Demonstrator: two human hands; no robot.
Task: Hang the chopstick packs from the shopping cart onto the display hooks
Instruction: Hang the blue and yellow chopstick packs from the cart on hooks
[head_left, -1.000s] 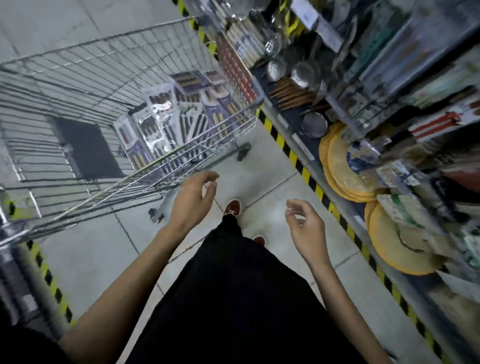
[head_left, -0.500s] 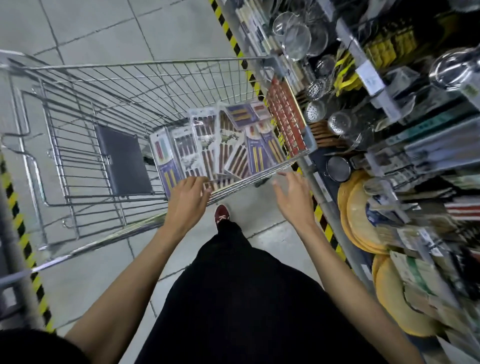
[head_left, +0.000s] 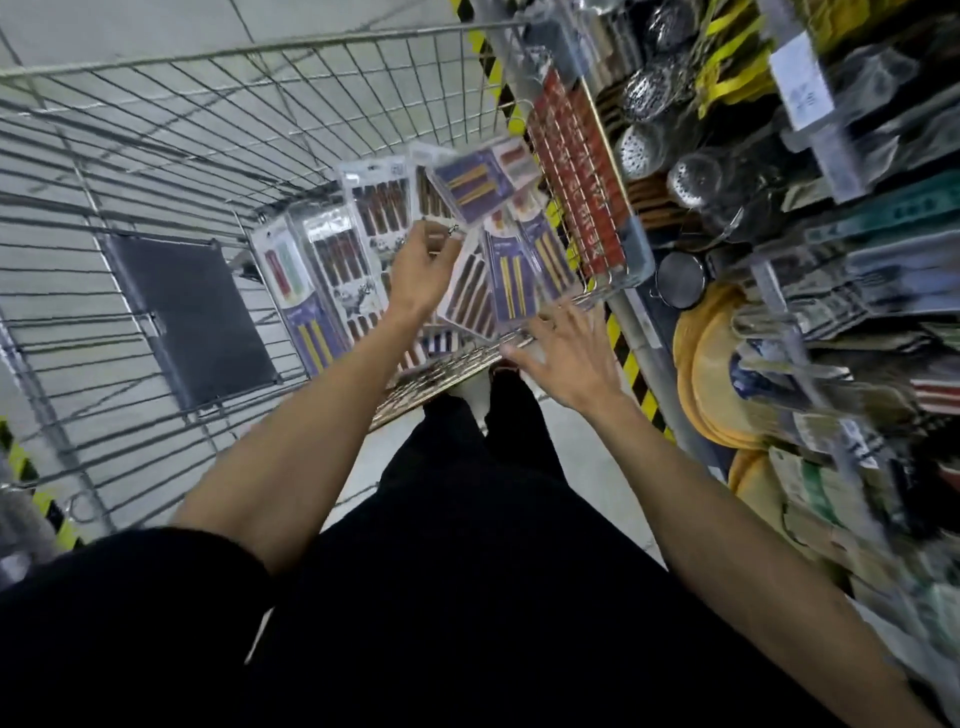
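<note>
Several clear chopstick packs lie fanned out in the near right corner of the wire shopping cart. My left hand reaches into the cart and pinches the lower corner of a purple-backed chopstick pack, which is tilted and raised above the others. My right hand hovers with fingers spread over the cart's near rim, just beside the packs, holding nothing. The display shelving with hanging goods stands on the right; I cannot make out the hooks through the blur.
A dark flap lies on the cart floor at the left. Metal strainers and round yellow boards fill the shelf on the right. Yellow-black tape marks the shelf base. My dark trousers fill the lower view.
Both hands moved forward from outside the cart to its near corner. My left hand went in and took hold of a purple pack, which now tilts upward. The view swung closer over the cart.
</note>
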